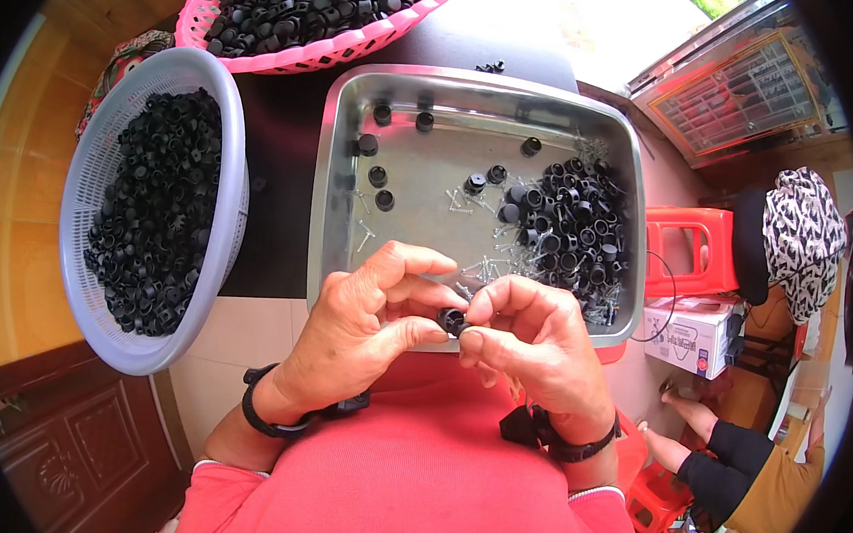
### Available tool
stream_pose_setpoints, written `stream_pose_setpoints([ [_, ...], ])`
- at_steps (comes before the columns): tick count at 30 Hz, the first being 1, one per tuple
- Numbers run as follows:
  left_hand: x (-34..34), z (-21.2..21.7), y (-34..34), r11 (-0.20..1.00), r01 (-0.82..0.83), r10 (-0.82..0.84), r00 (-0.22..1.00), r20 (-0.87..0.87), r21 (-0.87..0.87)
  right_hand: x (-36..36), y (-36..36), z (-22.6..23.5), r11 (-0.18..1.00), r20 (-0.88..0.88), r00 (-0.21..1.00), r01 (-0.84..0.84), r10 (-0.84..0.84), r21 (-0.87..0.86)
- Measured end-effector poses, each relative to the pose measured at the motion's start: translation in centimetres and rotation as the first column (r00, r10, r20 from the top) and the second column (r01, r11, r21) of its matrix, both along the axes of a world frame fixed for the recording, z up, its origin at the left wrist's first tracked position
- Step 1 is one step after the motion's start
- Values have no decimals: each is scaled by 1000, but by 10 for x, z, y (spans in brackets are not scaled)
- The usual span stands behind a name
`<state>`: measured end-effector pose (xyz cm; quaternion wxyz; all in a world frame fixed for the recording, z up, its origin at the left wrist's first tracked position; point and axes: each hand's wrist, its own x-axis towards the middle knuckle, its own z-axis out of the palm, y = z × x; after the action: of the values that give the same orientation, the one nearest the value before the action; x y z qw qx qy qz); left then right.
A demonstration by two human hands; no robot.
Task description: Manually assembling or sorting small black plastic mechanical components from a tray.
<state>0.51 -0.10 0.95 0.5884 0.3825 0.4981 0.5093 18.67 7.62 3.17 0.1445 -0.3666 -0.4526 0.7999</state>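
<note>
Pinching a small black cap [453, 319] between my left hand [369, 327] and right hand [534, 346], just below my steel tray [340, 164] of caps and pins, lavender basket [85, 187] left of it, pink basket [362, 43] above, both heaped with caps.

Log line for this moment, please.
left hand: pinching small black cap | right hand: same cap | place: over steel tray near edge

likely a home workshop: baskets [156, 211] of black caps, metal tray [335, 163], wooden door [74, 440].
</note>
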Motion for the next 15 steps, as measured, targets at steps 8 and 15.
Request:
stream_pose_setpoints([
  [8,4,-4,-1,980,24,37,956,-292,200,0,-2,-5,1000,-13,1000,14,-14,15],
  [15,5,-5,-1,936,50,112,897,-428,349,0,-4,-6,999,-31,999,28,-28,24],
])
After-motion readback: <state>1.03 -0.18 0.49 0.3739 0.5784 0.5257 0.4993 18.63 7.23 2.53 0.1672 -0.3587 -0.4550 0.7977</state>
